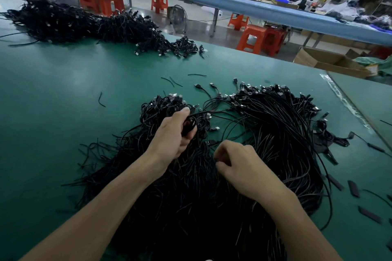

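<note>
Black cables [275, 133], green table [63, 112]

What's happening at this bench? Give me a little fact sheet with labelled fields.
Surface: green table
Left hand: grips a coiled black cable
Right hand: fingers curled over the near pile; unclear whether it holds anything
Near pile contents: loose black USB cables
Far pile: more black cables, at the table's far left
Strays: short black strips on the table
Behind: orange stools, cardboard box
</note>
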A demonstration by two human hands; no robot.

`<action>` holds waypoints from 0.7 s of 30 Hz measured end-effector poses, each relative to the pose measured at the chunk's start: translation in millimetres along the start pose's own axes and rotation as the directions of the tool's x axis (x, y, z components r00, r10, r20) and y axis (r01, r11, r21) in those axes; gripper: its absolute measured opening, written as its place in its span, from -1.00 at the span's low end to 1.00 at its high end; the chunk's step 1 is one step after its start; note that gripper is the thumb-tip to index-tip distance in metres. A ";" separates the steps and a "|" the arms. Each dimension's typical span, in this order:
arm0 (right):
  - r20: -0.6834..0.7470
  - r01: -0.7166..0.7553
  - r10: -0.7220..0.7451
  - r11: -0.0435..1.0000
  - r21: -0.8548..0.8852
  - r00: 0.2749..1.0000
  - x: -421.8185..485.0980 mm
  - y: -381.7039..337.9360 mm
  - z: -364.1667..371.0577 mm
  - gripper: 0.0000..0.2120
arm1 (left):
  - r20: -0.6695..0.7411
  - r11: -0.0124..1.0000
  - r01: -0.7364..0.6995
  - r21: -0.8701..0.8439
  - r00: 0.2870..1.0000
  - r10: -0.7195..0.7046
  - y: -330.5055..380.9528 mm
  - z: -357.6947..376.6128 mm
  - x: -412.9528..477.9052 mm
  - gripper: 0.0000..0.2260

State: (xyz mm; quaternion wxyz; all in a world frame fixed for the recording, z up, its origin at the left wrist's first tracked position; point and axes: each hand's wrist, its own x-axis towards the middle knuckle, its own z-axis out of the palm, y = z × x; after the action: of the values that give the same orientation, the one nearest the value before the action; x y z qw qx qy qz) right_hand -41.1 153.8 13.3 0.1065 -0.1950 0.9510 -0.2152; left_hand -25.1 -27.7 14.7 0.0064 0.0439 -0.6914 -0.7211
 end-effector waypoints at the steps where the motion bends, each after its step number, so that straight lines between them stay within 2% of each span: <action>1: -0.044 0.036 -0.035 0.999 0.034 0.998 0.8 1.5 -2.7 -0.82 | -0.003 1.000 -0.017 0.004 1.000 0.017 1.2 0.5 -1.6 -0.42; 3: -0.222 0.112 -0.089 0.989 0.092 0.971 1.6 1.3 -9.7 -0.75 | 0.009 0.998 -0.061 -0.001 0.998 0.061 3.6 1.5 -5.1 -0.44; 4: -0.344 0.150 -0.096 0.980 0.134 0.934 1.2 -0.5 -13.7 -0.77 | 0.028 0.996 -0.085 -0.006 0.996 0.085 4.9 2.1 -6.9 -0.44; 7: -0.664 0.293 -0.005 0.900 0.323 0.748 -0.4 -9.0 -22.7 -0.86 | 0.175 0.990 -0.141 -0.014 0.974 0.141 11.7 4.9 -13.4 -0.46; 9: -0.748 0.402 0.069 0.809 0.429 0.660 -1.5 -18.2 -25.0 -0.85 | 0.328 0.988 -0.156 0.009 0.934 0.144 16.2 9.2 -18.0 -0.49; 11: -0.743 0.507 0.091 0.677 0.534 0.663 -5.3 -29.1 -23.3 -0.85 | 0.402 0.988 -0.154 0.027 0.906 0.130 17.9 14.9 -21.3 -0.54; 14: -0.684 0.562 0.056 0.523 0.640 0.727 -12.6 -41.6 -16.4 -0.85 | 0.351 0.987 -0.139 -0.085 0.923 0.160 17.1 21.4 -23.0 -0.75; 16: -0.675 0.555 0.065 0.514 0.654 0.735 -14.8 -45.3 -12.1 -0.85 | 0.297 0.975 -0.128 -0.179 0.938 0.178 16.9 23.3 -23.8 -0.81; 21: -0.632 0.510 0.032 0.561 0.653 0.774 -19.3 -49.7 -2.4 -0.86 | 0.189 0.934 -0.279 -0.222 0.928 0.322 19.8 20.2 -24.0 -0.65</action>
State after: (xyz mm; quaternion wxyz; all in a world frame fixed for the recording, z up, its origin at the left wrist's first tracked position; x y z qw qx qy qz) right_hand -8.2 121.4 40.1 -0.1443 -0.1858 0.6972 -0.6772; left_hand -3.7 -6.7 36.5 0.0439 -0.1448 -0.6136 -0.7749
